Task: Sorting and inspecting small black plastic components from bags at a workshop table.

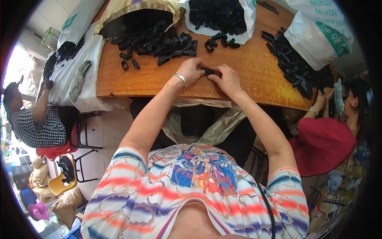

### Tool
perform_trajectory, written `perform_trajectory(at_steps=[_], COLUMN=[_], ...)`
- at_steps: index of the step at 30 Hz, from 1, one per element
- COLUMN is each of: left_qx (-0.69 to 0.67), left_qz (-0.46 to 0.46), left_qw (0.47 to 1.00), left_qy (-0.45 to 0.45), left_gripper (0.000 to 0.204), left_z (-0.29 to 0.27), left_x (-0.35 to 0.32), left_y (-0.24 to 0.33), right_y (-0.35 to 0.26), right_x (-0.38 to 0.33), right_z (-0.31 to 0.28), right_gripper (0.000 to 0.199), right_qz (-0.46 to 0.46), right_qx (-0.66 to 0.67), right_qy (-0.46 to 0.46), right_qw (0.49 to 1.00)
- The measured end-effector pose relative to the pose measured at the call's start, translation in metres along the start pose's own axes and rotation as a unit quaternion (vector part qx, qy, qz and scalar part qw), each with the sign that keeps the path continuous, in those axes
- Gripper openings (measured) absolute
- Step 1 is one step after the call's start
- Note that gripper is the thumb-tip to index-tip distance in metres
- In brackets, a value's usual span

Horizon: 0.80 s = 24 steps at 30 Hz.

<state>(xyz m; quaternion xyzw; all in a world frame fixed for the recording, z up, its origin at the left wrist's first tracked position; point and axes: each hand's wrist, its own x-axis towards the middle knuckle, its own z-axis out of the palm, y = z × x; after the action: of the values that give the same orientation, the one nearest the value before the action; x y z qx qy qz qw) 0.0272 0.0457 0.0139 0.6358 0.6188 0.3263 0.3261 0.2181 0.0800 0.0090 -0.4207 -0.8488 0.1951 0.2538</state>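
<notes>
A small black plastic part is pinched between my two hands, just above the near edge of the wooden table. My left hand, with a silver bracelet at its wrist, grips the part's left end. From the other side my right hand holds it between thumb and fingers. The fingers cover much of the part, so its exact shape is hidden. Beyond my left hand lies a heap of similar black plastic parts, spilling from a paper sack.
A white sack of black parts stands at the far middle, with a few loose pieces before it. More black parts pile by another white bag. Co-workers sit left and right. An open sack hangs below the table edge by my lap.
</notes>
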Motion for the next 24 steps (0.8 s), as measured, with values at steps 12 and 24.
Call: perform_trajectory(at_steps=[12,24], left_qx=[-0.225,0.333], left_qz=[0.033,0.167], left_qw=[0.956,0.923], left_qy=[-0.185,0.096], left_gripper=[0.034,0.024], left_z=[-0.007,0.008], left_x=[-0.049,0.062], left_y=[0.017,0.014], right_y=[-0.023,-0.013], right_x=[-0.055,-0.053], right_z=[-0.027,-0.026], right_gripper=[0.022,0.016], right_qz=[0.042,-0.015], right_qx=[0.217,0.09], right_qy=[-0.104,-0.106], right_qw=[0.97,0.99])
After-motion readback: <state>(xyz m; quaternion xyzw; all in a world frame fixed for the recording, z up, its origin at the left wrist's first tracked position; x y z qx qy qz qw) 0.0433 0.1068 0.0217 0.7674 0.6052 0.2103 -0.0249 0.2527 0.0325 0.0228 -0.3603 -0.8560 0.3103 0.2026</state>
